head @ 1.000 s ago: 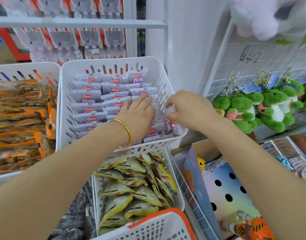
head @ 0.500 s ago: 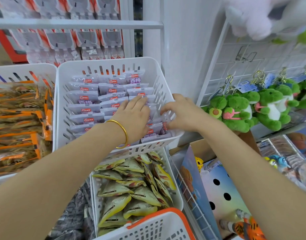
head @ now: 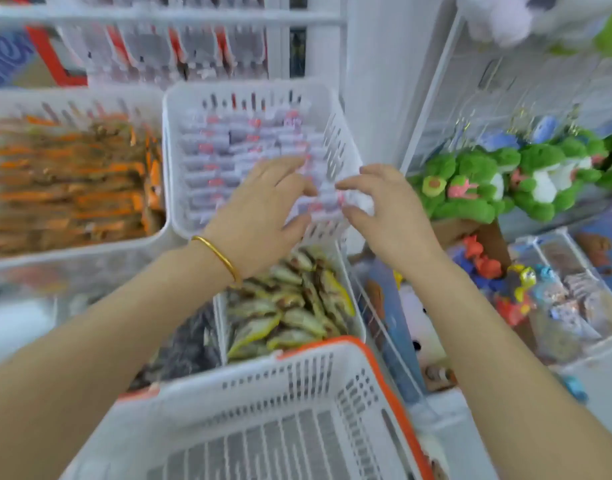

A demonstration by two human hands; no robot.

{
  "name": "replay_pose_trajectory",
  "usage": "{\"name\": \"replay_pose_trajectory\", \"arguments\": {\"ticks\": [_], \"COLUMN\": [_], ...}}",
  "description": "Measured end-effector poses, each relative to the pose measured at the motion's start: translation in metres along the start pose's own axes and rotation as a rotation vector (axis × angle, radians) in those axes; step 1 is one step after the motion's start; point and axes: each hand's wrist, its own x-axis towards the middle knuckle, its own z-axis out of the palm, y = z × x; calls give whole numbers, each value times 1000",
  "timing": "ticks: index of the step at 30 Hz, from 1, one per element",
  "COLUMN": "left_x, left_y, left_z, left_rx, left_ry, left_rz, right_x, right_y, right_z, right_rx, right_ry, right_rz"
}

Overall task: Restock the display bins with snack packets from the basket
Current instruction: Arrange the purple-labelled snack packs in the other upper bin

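The view is motion-blurred. A white display bin holds rows of pale purple snack packets. My left hand, with a gold bangle on the wrist, hovers over the bin's front part with fingers loosely extended and nothing in it. My right hand hovers at the bin's front right corner, fingers relaxed, thumb pointing left, holding nothing. A small gap with packets showing lies between the two hands. The white basket with an orange rim is at the bottom centre; I see no packets on the part of its slatted floor in view.
Below the purple bin stands a bin of yellow-green packets. A bin of orange packets sits to the left. Green plush toys hang on a wire rack at right, with small toys in trays beneath.
Both hands have lifted off the purple packets and drawn back toward the bin's front edge. The view has pulled back and tilted down, showing much more of the basket.
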Motion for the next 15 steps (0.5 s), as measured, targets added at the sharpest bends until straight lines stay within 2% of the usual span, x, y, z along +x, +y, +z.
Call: {"name": "replay_pose_trajectory", "arguments": {"ticks": [2, 4, 7, 10, 12, 15], "left_x": [-59, -123, -208, -249, -260, -275], "left_y": [22, 34, 49, 54, 60, 60], "left_z": [-2, 11, 37, 62, 71, 80], "left_rx": [-40, -27, -36, 64, 81, 83], "left_ry": [-21, -126, -441, -729, -832, -835], "left_rz": [-45, -77, -174, -253, -258, -249], "right_x": [-51, -116, -203, -259, -286, -316], "right_y": [-22, -33, -23, 13, 36, 64], "right_z": [10, 31, 78, 132, 166, 201], "right_rx": [145, 241, 285, 215, 76, -175], "right_ry": [55, -27, -360, -600, -770, -1080], "right_rz": [35, 95, 241, 395, 407, 342]}}
